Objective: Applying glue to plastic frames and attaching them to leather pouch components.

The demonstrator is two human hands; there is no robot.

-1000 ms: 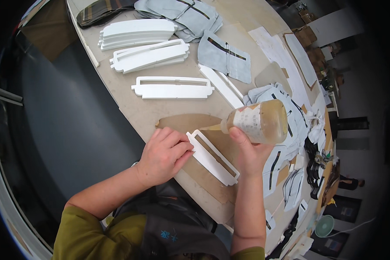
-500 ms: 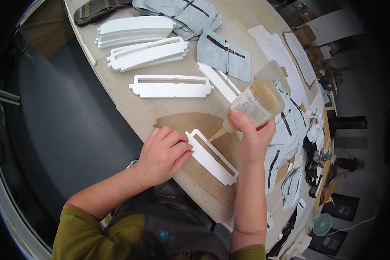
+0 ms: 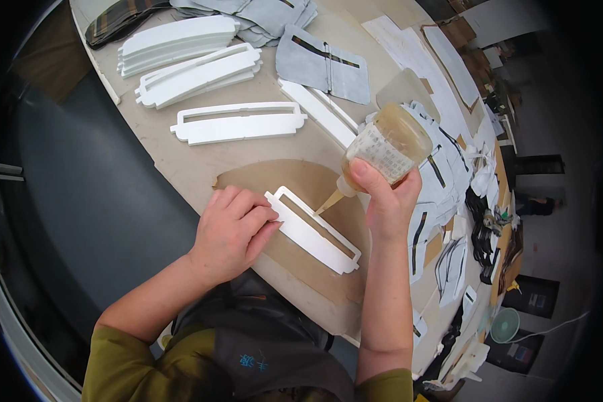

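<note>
A white slotted frame piece (image 3: 313,239) lies slanted on a brown sheet (image 3: 248,175) at the table's near edge. My left hand (image 3: 235,231) pinches its left end between thumb and curled fingers. In my right hand (image 3: 390,198) is a tilted glue bottle (image 3: 385,149), clear with a pale label and amber liquid inside. Its narrow nozzle (image 3: 329,202) points down and left, the tip at the frame's thin far rail beside the slot. Beyond lies another white frame piece (image 3: 241,124), with more stacked white frames (image 3: 197,75) behind it.
Grey fabric panels with dark slits (image 3: 323,63) lie at the back, one partly over a white frame (image 3: 320,110). More grey panels (image 3: 442,177) and black straps (image 3: 479,228) spread along the right. A dark striped bundle (image 3: 124,21) sits at the far left corner.
The nozzle tip has travelled along the frame's thin rail, away from its left end. The whole scene has shifted left and slightly up in the picture. Both hands keep their hold.
</note>
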